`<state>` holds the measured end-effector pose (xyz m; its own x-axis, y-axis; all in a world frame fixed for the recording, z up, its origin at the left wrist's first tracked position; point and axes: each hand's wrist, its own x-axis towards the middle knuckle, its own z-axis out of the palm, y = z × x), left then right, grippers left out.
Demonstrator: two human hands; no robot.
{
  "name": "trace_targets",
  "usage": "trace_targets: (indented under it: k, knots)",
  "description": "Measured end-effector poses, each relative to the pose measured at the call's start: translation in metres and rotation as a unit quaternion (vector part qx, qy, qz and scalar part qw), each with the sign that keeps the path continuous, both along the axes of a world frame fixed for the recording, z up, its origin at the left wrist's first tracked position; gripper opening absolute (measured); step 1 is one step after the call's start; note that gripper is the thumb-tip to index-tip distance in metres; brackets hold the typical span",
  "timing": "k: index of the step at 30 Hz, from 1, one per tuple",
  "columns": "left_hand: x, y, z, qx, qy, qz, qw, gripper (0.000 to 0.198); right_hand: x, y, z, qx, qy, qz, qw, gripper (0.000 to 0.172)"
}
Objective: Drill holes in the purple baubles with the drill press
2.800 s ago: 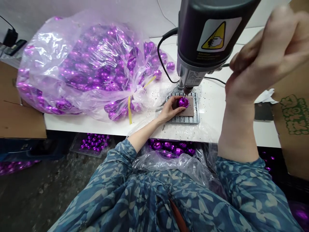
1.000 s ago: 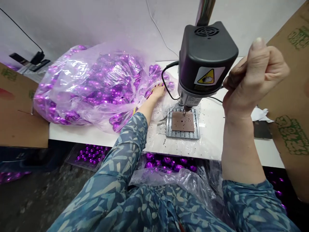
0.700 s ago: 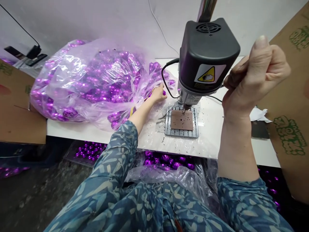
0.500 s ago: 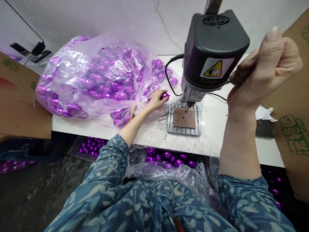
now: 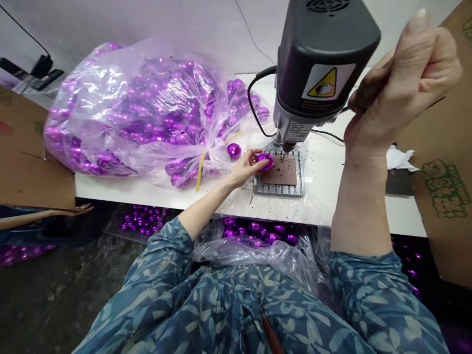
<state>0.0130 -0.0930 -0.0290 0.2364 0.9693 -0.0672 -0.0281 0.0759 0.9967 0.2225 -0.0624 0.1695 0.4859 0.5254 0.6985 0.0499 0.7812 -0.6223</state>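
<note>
My left hand [image 5: 245, 169] pinches a shiny purple faceted ball [image 5: 265, 162] between thumb and fingers. It holds the ball over the left edge of a brown board [image 5: 286, 174], which lies on the slotted metal base [image 5: 258, 191] of a bench drill press [image 5: 324, 54]. The drill's chuck [image 5: 289, 146] hangs above the board. My right hand [image 5: 409, 83] is raised at the right of the drill press, its fingers closed around the lever handle, which is mostly hidden in the fist. A second purple ball [image 5: 234, 150] rests on the table just left of my left hand.
A large clear bag [image 5: 147, 108] full of purple balls fills the table's left side. More balls lie in a plastic-lined container [image 5: 258, 233] below the front edge. Cardboard boxes [image 5: 446, 196] flank the table. Another person's hand [image 5: 83, 209] shows at far left.
My left hand has moved right from beside the bag to the board, carrying a ball. A ball now shows on the table there. My right hand stays by the drill press; the view has shifted slightly.
</note>
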Motion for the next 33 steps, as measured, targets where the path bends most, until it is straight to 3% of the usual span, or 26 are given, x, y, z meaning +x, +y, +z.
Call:
trace_targets:
  k: [3, 8, 18, 22, 26, 33]
  knots:
    - [0.011, 0.009, -0.012, 0.059, 0.013, -0.005, 0.998, 0.072, 0.0, -0.003, 0.0, -0.007, -0.014, -0.006, 1.0, 0.064]
    - [0.018, 0.02, -0.024, 0.088, 0.04, -0.05, 0.994, 0.075, 0.001, -0.001, -0.003, -0.008, -0.041, -0.019, 0.999, 0.065]
    - [0.034, 0.012, -0.01, 0.209, 0.23, -0.038, 0.95, 0.061, 0.0, -0.001, -0.001, 0.005, 0.008, 0.011, 1.0, 0.062]
    - [0.046, 0.007, -0.013, 0.248, 0.271, 0.003, 0.93, 0.058, 0.001, 0.0, -0.003, -0.002, -0.006, 0.005, 1.0, 0.062]
    - [0.054, 0.001, -0.024, 0.25, 0.255, 0.044, 0.933, 0.054, 0.001, -0.002, -0.003, -0.016, -0.021, -0.004, 1.0, 0.063]
    - [0.054, -0.003, -0.04, 0.25, 0.194, 0.029, 0.948, 0.058, -0.001, -0.008, -0.004, 0.012, -0.011, 0.023, 1.0, 0.063]
